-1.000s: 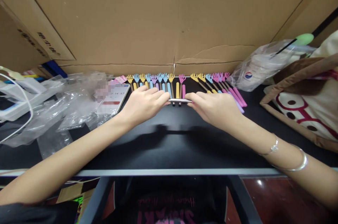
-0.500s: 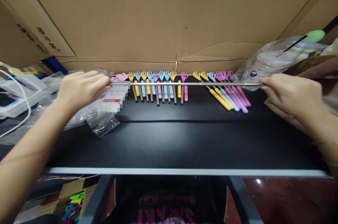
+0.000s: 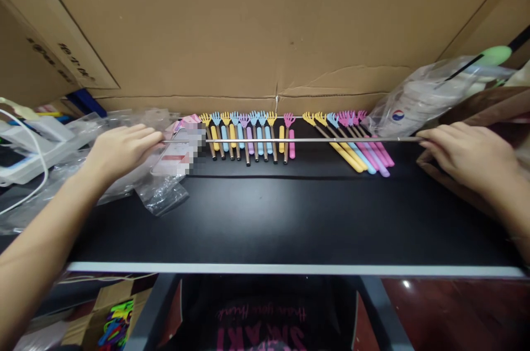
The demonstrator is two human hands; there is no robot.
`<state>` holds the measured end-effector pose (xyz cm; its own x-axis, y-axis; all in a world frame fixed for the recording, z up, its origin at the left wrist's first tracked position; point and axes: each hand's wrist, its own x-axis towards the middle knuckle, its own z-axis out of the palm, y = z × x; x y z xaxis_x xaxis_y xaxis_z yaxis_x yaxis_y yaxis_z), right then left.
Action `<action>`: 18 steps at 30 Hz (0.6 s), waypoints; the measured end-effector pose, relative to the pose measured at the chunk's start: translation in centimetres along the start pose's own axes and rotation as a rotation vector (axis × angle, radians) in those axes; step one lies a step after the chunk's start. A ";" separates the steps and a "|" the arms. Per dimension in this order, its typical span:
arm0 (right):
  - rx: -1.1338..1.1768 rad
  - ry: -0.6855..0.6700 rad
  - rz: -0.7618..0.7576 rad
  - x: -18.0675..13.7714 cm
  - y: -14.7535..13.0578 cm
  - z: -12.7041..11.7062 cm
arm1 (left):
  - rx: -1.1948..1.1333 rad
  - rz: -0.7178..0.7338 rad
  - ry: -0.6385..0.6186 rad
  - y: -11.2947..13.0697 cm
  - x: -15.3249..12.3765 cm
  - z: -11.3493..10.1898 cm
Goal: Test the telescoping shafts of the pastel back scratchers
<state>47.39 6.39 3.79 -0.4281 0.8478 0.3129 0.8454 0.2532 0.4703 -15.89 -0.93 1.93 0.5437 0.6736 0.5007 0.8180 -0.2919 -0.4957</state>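
I hold a thin telescopic metal rod (image 3: 306, 139) stretched out wide and level above the black table (image 3: 265, 218). My left hand (image 3: 120, 149) pinches its left end, and my right hand (image 3: 467, 155) pinches its right end. Behind the rod lies a straight row of small back scratchers (image 3: 244, 133) with yellow, blue, purple and pink claw heads and handles. A second, slanted group of back scratchers (image 3: 356, 144) lies to the right of it.
A phone (image 3: 178, 152) and crumpled clear plastic bags (image 3: 124, 185) lie at the left, with white cables (image 3: 25, 174) beyond. A plastic bag (image 3: 418, 102) and a brown bag (image 3: 476, 102) sit at the right. A cardboard wall (image 3: 265, 31) closes the back.
My hands went from close together at the middle to far apart, drawing the rod out to full length. Since half a second ago the rod has dropped slightly lower.
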 end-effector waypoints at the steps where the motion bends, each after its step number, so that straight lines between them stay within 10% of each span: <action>1: 0.013 -0.002 0.012 0.0 0.0 0.1 | 0.009 -0.011 0.005 0.0 0.0 -0.1; 18: 0.115 -0.074 0.112 0.6 0.3 0.4 | -0.075 -0.081 0.022 -0.5 0.1 -0.6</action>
<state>47.48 7.13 3.82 -0.3078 0.9048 0.2942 0.9193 0.2031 0.3371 -16.12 -1.14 2.59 0.4784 0.6824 0.5527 0.8708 -0.2876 -0.3987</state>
